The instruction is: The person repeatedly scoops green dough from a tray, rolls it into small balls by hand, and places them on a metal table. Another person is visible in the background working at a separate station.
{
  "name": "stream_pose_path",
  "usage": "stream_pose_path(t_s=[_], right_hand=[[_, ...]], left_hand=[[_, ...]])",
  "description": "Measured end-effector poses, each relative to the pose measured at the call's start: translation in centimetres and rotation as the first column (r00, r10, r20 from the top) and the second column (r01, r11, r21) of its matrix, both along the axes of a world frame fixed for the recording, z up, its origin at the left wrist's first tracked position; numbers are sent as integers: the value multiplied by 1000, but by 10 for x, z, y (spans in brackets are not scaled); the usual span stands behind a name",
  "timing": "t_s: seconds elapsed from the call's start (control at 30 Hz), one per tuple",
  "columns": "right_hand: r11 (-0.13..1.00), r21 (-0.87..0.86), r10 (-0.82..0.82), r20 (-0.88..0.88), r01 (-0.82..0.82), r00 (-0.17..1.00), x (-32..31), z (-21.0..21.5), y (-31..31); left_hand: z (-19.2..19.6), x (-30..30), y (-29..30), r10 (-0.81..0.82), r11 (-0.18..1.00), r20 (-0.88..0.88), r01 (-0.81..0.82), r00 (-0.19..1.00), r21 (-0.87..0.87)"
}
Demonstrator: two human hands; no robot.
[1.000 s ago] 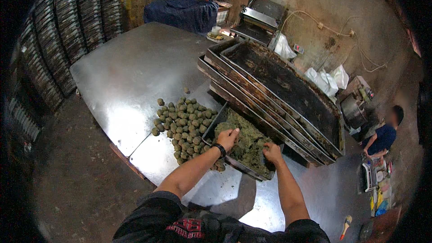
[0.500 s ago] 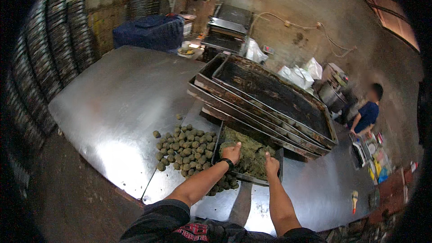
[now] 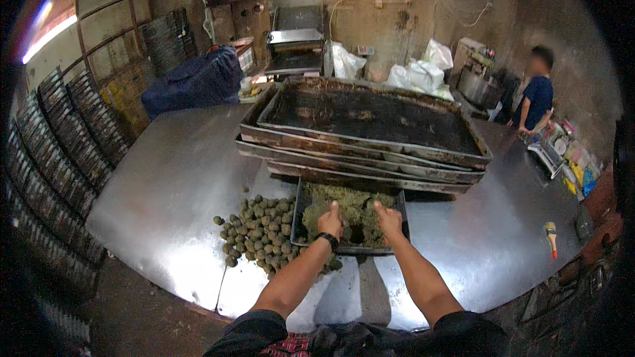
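At table's near edge we are digging both hands, left (image 3: pixel 329 221) and right (image 3: pixel 388 219), clenched in the tray's (image 3: pixel 299 208) green mix (image 3: pixel 354 206), gathering it; balls (image 3: pixel 261 231) piling beside.

Big shiny metal table (image 3: pixel 165 192) fills middle of view. Stack of large dark baking trays (image 3: pixel 370 129) at 12 o'clock. Small tray (image 3: pixel 299 218) of greenish mix touching stack's near edge, centre. Heap of small green balls (image 3: pixel 261 231) just beside it at 9 o'clock. Paintbrush (image 3: pixel 550 237) at 3 o'clock. Dark blue bundle (image 3: pixel 195 82) at 11 o'clock.
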State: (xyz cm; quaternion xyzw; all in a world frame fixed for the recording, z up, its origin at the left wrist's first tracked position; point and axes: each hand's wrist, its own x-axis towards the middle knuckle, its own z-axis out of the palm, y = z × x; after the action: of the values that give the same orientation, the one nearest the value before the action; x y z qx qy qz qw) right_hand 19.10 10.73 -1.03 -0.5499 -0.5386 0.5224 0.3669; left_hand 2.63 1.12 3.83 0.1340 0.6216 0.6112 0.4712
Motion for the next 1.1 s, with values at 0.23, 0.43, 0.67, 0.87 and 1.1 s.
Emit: stream_pose_path(t_s=[0.23,0.43,0.67,0.87,1.1], right_hand=[[849,-275,210,-609,-452,765,13,18,4],[805,-499,-137,-685,-323,716,-2,5,4],[771,-499,-163,-755,-395,636,12,18,-7],[818,-449,-113,-738,-359,666,2,41,-31],[843,-403,1,-662,-356,750,-46,56,-76]], left_hand=[[-18,15,0,-65,981,228,20,972,195],[-18,29,9,121,977,376,-177,919,116],[-9,36,-1,4,976,414,-94,910,198],[-10,17,-24,-203,910,436,5,877,415],[-17,-11,-78,110,916,709,-348,697,200]])
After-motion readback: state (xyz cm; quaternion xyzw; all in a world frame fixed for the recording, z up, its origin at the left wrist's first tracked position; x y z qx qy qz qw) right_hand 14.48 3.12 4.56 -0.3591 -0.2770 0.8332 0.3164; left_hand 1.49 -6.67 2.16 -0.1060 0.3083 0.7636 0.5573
